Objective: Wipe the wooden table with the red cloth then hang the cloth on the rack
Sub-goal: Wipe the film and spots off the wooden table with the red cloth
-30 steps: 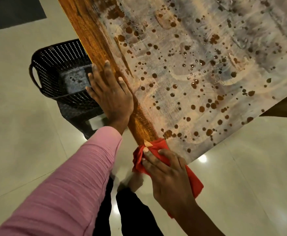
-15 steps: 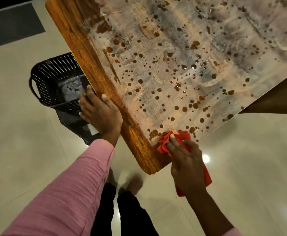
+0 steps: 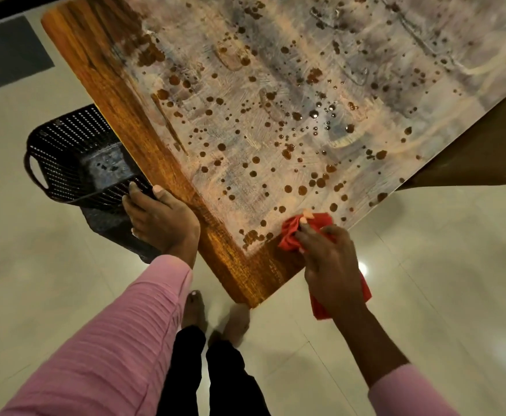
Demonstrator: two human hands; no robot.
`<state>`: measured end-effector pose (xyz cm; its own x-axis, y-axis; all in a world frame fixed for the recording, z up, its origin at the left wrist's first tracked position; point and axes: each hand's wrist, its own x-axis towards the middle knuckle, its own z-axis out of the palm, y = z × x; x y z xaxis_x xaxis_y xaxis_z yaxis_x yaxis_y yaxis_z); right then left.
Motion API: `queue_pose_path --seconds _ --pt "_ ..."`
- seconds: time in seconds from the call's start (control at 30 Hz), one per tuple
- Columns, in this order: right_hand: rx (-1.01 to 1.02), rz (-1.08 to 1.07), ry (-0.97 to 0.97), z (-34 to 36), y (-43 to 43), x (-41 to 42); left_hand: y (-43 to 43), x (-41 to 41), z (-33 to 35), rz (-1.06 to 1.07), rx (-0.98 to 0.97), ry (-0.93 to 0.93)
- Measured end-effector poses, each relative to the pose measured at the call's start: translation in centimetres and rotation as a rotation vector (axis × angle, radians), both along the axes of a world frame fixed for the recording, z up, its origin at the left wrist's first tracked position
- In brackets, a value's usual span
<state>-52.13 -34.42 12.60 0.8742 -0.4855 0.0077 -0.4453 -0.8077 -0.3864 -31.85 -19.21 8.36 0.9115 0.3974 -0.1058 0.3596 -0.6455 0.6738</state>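
The wooden table (image 3: 125, 115) fills the upper part of the head view; a whitish smeared film and several brown drops cover its top. My right hand (image 3: 329, 262) grips the bunched red cloth (image 3: 290, 237) and presses it on the table's near edge, close to the near corner. A tail of the cloth hangs below my palm. My left hand (image 3: 161, 219) lies with fairly straight fingers against the table's left side, fingertips over a black basket's rim. No rack is in view.
A black perforated plastic basket (image 3: 65, 154) with a handle stands on the floor left of the table, partly under its edge. Pale tiled floor (image 3: 425, 295) surrounds the table. My bare feet (image 3: 215, 316) stand just below the near corner. A dark mat (image 3: 2, 52) lies far left.
My right hand has slid the red cloth to the right along the near edge. My left hand has come off the tabletop and dropped beside the table's left edge, over the basket.
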Motion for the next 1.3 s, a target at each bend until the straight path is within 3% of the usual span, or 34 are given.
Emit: queue_pose_path --seconds 0.13,0.3,0.4,0.63,0.73,0.9,1.0,1.17,1.3 --pt "0.065 -0.109 0.007 0.9 1.8 3.3 0.0 0.1 0.1 0.019 -0.016 0.026" --pt "0.022 0.331 0.060 0.0 7.8 3.0 -0.1 0.2 0.4 0.025 0.001 0.035" --pt "-0.050 0.496 0.077 -0.2 5.9 2.3 -0.2 0.1 0.6 0.026 -0.002 0.044" --pt "0.068 -0.015 0.060 0.1 -0.4 6.4 0.0 0.4 0.4 0.019 -0.023 0.079" --pt "0.041 -0.081 0.038 0.4 2.1 8.3 0.1 0.4 0.4 0.034 -0.049 0.081" --pt "-0.106 0.353 0.154 0.2 8.2 7.7 0.0 0.5 0.5 0.050 -0.061 0.087" --pt "-0.186 0.508 0.198 0.1 6.2 6.2 0.0 0.4 0.7 0.037 -0.074 0.084" --pt "-0.059 0.174 0.183 0.5 -0.1 8.9 -0.1 0.6 0.7 0.056 -0.089 0.119" --pt "0.042 -0.074 0.102 0.6 1.9 12.4 0.0 0.8 0.6 0.054 -0.117 0.107"
